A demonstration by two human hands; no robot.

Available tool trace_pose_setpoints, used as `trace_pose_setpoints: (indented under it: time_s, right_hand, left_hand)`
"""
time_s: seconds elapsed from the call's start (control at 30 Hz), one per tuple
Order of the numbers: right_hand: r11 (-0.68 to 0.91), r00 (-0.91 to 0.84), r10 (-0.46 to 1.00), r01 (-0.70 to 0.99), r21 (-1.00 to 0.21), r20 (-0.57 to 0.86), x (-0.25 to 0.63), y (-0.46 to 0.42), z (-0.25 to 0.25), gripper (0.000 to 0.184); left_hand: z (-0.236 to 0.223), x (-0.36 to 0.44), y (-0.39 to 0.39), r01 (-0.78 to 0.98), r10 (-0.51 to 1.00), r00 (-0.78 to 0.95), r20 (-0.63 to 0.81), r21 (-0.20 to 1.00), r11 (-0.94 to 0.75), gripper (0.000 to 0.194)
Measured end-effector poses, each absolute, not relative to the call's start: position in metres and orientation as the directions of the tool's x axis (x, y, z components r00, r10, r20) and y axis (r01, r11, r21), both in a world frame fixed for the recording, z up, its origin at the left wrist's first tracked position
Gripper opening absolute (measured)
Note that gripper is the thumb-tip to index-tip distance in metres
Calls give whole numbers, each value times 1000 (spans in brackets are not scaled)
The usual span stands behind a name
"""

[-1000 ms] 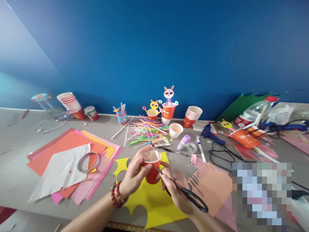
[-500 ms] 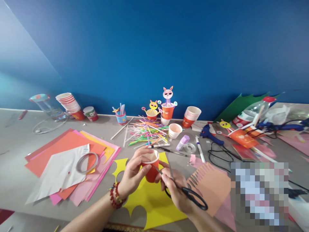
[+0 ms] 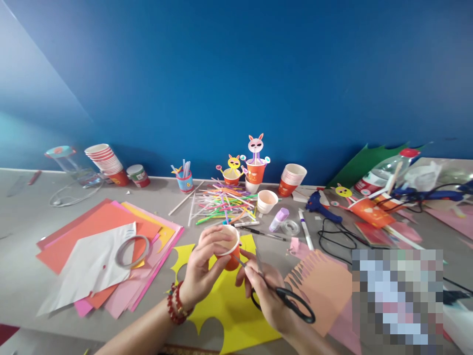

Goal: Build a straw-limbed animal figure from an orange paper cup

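Observation:
My left hand is wrapped round an orange paper cup with a white rim, its mouth tilted toward me. Black-handled scissors are in my right hand, their blades spread apart. One blade tip is at the cup's right side; whether it pierces the wall I cannot tell. Underneath both hands lies a yellow sheet with scalloped cut-outs. A peach sheet with fringe-like cuts is to the right of my right hand.
Beyond my hands lie a pile of coloured sticks, a white cup, a glue stick and a marker. Cup figures stand by the wall. A blue glue gun trails a black cable. Coloured paper and tape lie left.
The cup has shifted slightly up and left and tipped so more of its inside faces me. My right fingers have come away from its lower side; the scissors stay near it.

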State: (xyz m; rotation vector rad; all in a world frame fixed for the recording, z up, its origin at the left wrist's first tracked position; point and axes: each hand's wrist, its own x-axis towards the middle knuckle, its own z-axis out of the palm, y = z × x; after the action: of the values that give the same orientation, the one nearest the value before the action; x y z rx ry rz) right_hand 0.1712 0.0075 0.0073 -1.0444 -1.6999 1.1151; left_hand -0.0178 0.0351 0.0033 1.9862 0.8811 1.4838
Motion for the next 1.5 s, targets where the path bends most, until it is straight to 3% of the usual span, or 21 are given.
trace_pose_setpoints:
  time_s: [0.2, 0.37, 0.5, 0.63, 0.73, 0.83, 0.9, 1.03, 1.1, 1.17, 1.27, 1.33, 1.4, 1.43, 1.5]
  right_hand:
    - [32, -274, 961, -41, -999, 42, 166, 4, -1, 47]
    - [5, -263, 963, -195, -981, 58, 161, 5, 0, 48]
    - [-27, -265, 964, -209, -978, 30, 160, 5, -1, 49]
    - [183, -319, 935, 57, -981, 156, 168, 9, 5, 44]
    - [489, -399, 841, 274, -828, 365, 176, 14, 10, 36]
    - [623, -450, 761, 304, -720, 468, 179, 16, 12, 32]
    - [552, -413, 806, 269, -789, 424, 177, 15, 10, 35]
    - [169, -312, 937, 2, -986, 159, 164, 8, 3, 44]
    - [32, -301, 951, -148, -989, 75, 159, 5, -1, 46]
    - [-14, -307, 951, -191, -981, 46, 158, 5, -2, 48]
    - [171, -337, 929, 17, -985, 155, 166, 11, 0, 45]
    - [423, -402, 860, 215, -880, 315, 174, 16, 3, 38]
    - [608, -484, 762, 305, -733, 430, 181, 21, 6, 31]
    - [645, -500, 735, 311, -698, 457, 182, 22, 7, 30]
    - [589, -475, 772, 286, -756, 421, 181, 22, 9, 33]
  left_hand:
    - [4, -16, 34, 308, 670, 199, 715, 603, -735, 17]
    - [7, -15, 31, 432, 634, 210, 744, 511, -743, 24]
    - [7, -15, 27, 493, 613, 243, 751, 449, -745, 34]
    - [9, -13, 27, 467, 648, 224, 728, 503, -727, 26]
    - [12, -12, 28, 411, 697, 192, 691, 589, -696, 17]
    - [14, -13, 28, 388, 724, 197, 661, 626, -677, 15]
    - [14, -13, 28, 400, 715, 206, 668, 609, -685, 17]
    - [12, -16, 27, 483, 650, 243, 720, 491, -725, 25]
    - [11, -18, 26, 531, 620, 288, 730, 417, -738, 31]
    - [10, -18, 25, 562, 608, 320, 727, 371, -739, 33]
    - [12, -18, 26, 558, 624, 301, 721, 398, -728, 29]
    - [15, -17, 28, 517, 657, 272, 703, 469, -716, 24]
    - [18, -17, 30, 463, 699, 253, 669, 550, -695, 19]
    - [19, -16, 31, 440, 714, 251, 654, 579, -686, 17]
    - [20, -17, 32, 427, 711, 254, 655, 584, -690, 16]
